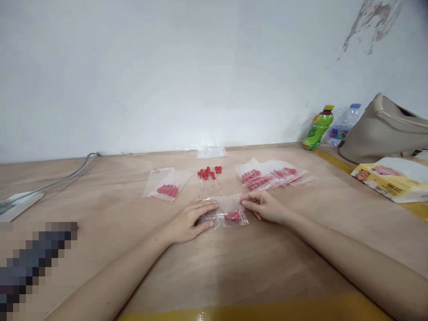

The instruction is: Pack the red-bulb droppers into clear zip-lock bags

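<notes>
A small clear zip bag (226,210) with several red LEDs inside lies on the wooden table (100,249) in front of me. My left hand (190,223) rests flat on the bag's left end, fingers stretched out and pressing it down. At the bag's right edge, my right hand (264,207) has its fingers pinched together on the plastic. Just beyond the bag lie several loose red LEDs (209,174) with thin wire legs.
A filled bag (168,186) lies at the left, a row of filled bags (272,176) at the right, empty bags (211,152) near the wall. A green bottle (317,128), a water bottle (344,125), a beige bag (384,131) and a tissue pack (391,178) stand far right. A power strip (18,203) sits far left.
</notes>
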Motion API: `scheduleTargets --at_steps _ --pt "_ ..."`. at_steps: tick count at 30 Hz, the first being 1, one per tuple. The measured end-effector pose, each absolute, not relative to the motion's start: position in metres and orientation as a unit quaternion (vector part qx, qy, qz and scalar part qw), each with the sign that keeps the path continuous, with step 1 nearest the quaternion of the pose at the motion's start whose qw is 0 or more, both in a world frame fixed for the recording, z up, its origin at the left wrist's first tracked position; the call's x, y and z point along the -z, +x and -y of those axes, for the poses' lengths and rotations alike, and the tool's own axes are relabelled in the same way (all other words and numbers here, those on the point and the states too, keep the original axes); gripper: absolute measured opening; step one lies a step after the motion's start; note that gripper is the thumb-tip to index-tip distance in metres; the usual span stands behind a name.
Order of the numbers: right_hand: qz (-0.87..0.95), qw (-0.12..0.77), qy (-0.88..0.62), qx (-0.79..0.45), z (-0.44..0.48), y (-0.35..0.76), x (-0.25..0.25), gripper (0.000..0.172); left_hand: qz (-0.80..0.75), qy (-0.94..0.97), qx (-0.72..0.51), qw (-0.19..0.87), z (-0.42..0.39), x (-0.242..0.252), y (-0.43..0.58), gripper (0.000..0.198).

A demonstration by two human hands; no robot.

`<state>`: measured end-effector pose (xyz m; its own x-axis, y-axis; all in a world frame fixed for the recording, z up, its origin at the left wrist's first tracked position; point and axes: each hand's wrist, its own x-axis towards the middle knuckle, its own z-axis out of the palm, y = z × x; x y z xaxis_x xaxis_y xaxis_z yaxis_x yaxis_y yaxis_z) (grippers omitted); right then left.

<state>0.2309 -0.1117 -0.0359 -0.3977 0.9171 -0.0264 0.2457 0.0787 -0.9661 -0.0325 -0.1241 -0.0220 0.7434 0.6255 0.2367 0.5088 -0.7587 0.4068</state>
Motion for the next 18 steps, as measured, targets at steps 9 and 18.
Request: scheduleTargets --at_steps 9,18 --pt "0.721 0.328 -0.548 -0.268 0.078 0.228 0.007 0.013 -0.304 0.926 -0.151 0.167 0.122 0.019 -0.033 0.04" --pt "0.686 0.254 -0.667 -0.142 0.003 0.155 0.01 0.021 -0.3 0.931 -0.142 0.153 0.123 0.021 -0.033 0.038"
